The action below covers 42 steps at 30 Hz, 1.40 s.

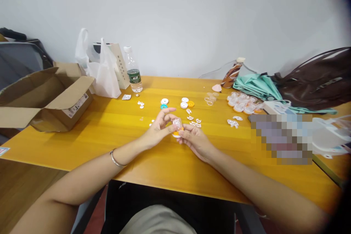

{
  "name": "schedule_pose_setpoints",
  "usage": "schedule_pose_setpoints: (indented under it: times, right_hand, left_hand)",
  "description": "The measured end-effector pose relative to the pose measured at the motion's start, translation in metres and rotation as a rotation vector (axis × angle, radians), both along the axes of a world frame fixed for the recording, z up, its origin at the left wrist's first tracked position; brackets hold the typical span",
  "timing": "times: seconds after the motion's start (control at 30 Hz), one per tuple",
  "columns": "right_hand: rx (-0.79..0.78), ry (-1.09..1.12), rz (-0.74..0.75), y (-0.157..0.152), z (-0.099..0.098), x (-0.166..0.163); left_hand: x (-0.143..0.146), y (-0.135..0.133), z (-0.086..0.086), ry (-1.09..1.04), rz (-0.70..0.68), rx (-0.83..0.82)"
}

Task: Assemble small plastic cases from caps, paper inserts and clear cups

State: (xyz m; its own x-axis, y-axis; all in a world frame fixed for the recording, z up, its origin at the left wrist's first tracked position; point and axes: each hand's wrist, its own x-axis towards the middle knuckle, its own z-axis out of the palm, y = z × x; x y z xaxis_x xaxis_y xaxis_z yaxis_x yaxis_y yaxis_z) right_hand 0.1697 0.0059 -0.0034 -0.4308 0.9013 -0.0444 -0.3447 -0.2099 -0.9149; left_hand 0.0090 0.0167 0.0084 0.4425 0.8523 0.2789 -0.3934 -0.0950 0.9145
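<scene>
Both hands meet over the middle of the table on a small clear-domed piece with an orange and white base (pixel 177 134). My left hand (pixel 158 128) pinches its dome between thumb and fingers, with the index finger raised. The thumb and fingers of my right hand (pixel 197 142) grip the base from the right. Just beyond the hands lie several white lattice cut-outs (pixel 195 124). Farther back are white discs (pixel 184 105) beside an orange disc (pixel 190 104), and a white disc (pixel 164 101) by a teal one (pixel 163 106).
An open cardboard box (pixel 68 98), white plastic bag (pixel 105 73) and water bottle (pixel 133 71) stand left. To the right are clear-domed pieces on orange bases (pixel 241 103), a brown drink bottle (pixel 232 74), a green folded umbrella (pixel 256 86) and a brown bag (pixel 315 82).
</scene>
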Motion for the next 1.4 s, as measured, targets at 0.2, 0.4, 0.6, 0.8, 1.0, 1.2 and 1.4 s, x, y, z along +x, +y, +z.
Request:
schedule_pose_setpoints:
  times: [0.2, 0.4, 0.6, 0.8, 1.0, 1.2, 1.4]
  right_hand:
    - [0.029, -0.017, -0.018, 0.0, -0.001, 0.0]
    - [0.089, -0.024, 0.046, 0.0, -0.003, 0.001]
    - [0.134, 0.007, 0.033, 0.0, -0.004, 0.001]
    - [0.07, 0.001, 0.068, 0.005, -0.002, 0.006]
    - [0.026, -0.01, 0.209, 0.004, -0.006, 0.008]
    - [-0.014, 0.036, 0.245, 0.002, -0.008, 0.007]
    - [0.066, 0.038, 0.14, 0.002, -0.007, 0.004]
  left_hand:
    - [0.002, 0.001, -0.001, 0.061, 0.071, -0.059]
    - [0.001, -0.001, 0.0, 0.062, 0.007, 0.041]
    - [-0.004, 0.0, 0.005, 0.074, -0.073, 0.09]
    - [-0.015, 0.011, 0.006, 0.41, -0.191, 0.169]
    - [-0.017, 0.011, 0.01, 0.33, -0.186, 0.073]
    - [-0.019, 0.012, 0.014, 0.334, -0.234, 0.076]
    - [-0.015, 0.008, 0.012, 0.347, -0.163, 0.051]
